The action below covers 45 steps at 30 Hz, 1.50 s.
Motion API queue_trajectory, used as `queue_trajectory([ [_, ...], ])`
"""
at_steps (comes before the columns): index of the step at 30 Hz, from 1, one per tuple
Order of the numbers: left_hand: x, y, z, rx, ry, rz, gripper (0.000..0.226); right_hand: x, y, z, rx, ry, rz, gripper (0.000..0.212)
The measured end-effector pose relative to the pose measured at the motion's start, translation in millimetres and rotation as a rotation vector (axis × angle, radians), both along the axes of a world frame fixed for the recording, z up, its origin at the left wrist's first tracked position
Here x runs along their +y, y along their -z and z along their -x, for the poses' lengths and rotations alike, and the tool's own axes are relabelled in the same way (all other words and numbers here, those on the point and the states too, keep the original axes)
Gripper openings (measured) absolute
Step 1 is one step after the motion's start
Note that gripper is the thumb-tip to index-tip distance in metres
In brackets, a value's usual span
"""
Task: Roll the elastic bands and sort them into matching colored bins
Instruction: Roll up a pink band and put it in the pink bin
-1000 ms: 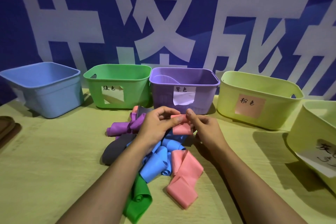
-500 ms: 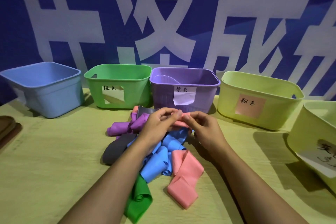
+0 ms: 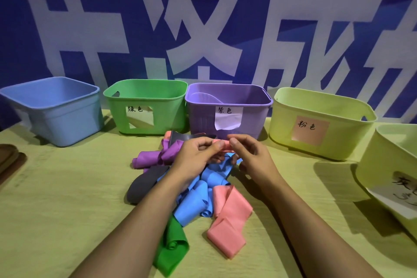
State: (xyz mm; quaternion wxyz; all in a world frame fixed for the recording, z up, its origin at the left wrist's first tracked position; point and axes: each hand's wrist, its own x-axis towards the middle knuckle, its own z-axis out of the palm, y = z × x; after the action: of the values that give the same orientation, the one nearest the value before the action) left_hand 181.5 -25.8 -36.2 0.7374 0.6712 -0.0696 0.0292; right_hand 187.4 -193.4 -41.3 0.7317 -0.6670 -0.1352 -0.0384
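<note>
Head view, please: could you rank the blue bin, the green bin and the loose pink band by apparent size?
1. blue bin, largest
2. green bin, somewhat smaller
3. loose pink band, smallest, though it lies nearer the camera

Bins, left to right: blue (image 3: 56, 110), green (image 3: 144, 106), purple (image 3: 228, 108), two pale yellow-green (image 3: 320, 122) (image 3: 392, 171). Bands: pink roll (image 3: 223, 144) in fingers, loose pink (image 3: 228, 216), blue (image 3: 194, 201), purple (image 3: 155, 157), dark grey (image 3: 144, 184), green (image 3: 172, 248). Table (image 3: 56, 198) light wood-grain. Backdrop (image 3: 112, 7) deep blue, white characters.
</note>
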Motion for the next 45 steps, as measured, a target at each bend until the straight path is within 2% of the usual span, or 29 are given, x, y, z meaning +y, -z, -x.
queue_trajectory([
  [4, 0.1, -0.2, 0.7, -0.028, 0.042, 0.017, 0.019, -0.3, -0.2, -0.1, 0.015, 0.023, 0.014, 0.025],
  [9, 2.3, 2.2, -1.3, -0.041, 0.034, 0.002, 0.02, -1.3, 0.1, -3.5, -0.017, 0.057, 0.104, 0.018],
  [13, 2.3, 3.4, -2.8, -0.051, 0.011, -0.015, 0.023, -0.2, 0.1, -2.7, 0.003, 0.05, 0.097, 0.03],
  [17, 3.2, 3.8, -4.4, -0.039, -0.002, -0.006, 0.029, -0.2, -2.0, -2.2, 0.007, 0.068, 0.12, 0.02],
  [20, 3.8, 3.3, -4.9, -0.041, -0.011, 0.0, 0.036, 2.5, -4.0, 0.5, 0.017, 0.051, 0.03, 0.02],
  [23, 2.0, 0.5, -2.7, -0.034, 0.004, 0.082, 0.046, 3.1, -8.6, 3.3, -0.031, 0.076, -0.023, 0.002],
  [27, 0.0, -2.3, -1.6, -0.029, -0.017, 0.141, 0.05, 1.9, -15.8, 9.7, -0.09, 0.05, -0.044, 0.006],
  [31, 2.2, -4.1, -1.2, -0.033, -0.037, 0.189, 0.043, 1.6, -19.4, 14.0, 0.058, -0.02, -0.135, 0.014],
  [34, 2.9, -5.6, -0.4, -0.061, 0.0, 0.158, 0.029, -3.1, -17.1, 7.6, 0.179, -0.022, -0.172, 0.032],
  [37, 1.4, -8.0, 2.8, -0.095, 0.075, 0.143, 0.034, -6.9, -16.0, 3.5, 0.296, -0.095, -0.215, 0.026],
  [41, 1.2, -8.7, 5.6, -0.131, 0.148, 0.178, 0.038, -6.1, -18.4, 7.8, 0.463, -0.333, -0.316, 0.02],
  [45, 2.4, -7.2, 3.6, -0.155, 0.159, 0.162, 0.04, -9.7, -18.0, 8.8, 0.494, -0.387, -0.338, 0.02],
])
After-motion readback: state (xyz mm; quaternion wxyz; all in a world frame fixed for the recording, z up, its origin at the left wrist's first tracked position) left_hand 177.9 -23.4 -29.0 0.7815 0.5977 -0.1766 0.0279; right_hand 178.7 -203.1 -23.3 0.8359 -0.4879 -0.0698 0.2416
